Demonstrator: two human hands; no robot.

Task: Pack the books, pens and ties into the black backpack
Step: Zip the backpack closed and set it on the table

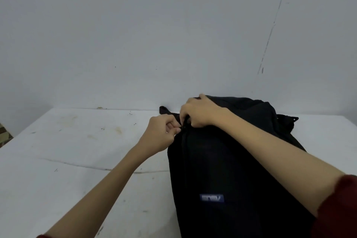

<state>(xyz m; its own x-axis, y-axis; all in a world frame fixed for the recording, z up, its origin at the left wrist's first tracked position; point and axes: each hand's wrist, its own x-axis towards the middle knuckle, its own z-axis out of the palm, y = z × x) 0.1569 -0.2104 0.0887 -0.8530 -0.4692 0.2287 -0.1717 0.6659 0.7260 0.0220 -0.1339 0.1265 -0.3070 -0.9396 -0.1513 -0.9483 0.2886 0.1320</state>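
The black backpack [222, 164] lies flat on the white table [77, 160], its blue logo patch [211, 198] facing up and its top end pointing away from me. My left hand [161, 133] pinches something small at the zipper line on the bag's upper left corner; the pull itself is too small to make out. My right hand [199, 111] grips the bag's fabric at the top, just right of the left hand. No books, pens or ties are visible.
A grey-white wall [173, 35] rises straight behind the table. A black strap [164, 110] pokes out at the bag's far left, and more straps [286, 121] bunch at its far right. The stained tabletop stretches to the left of the bag.
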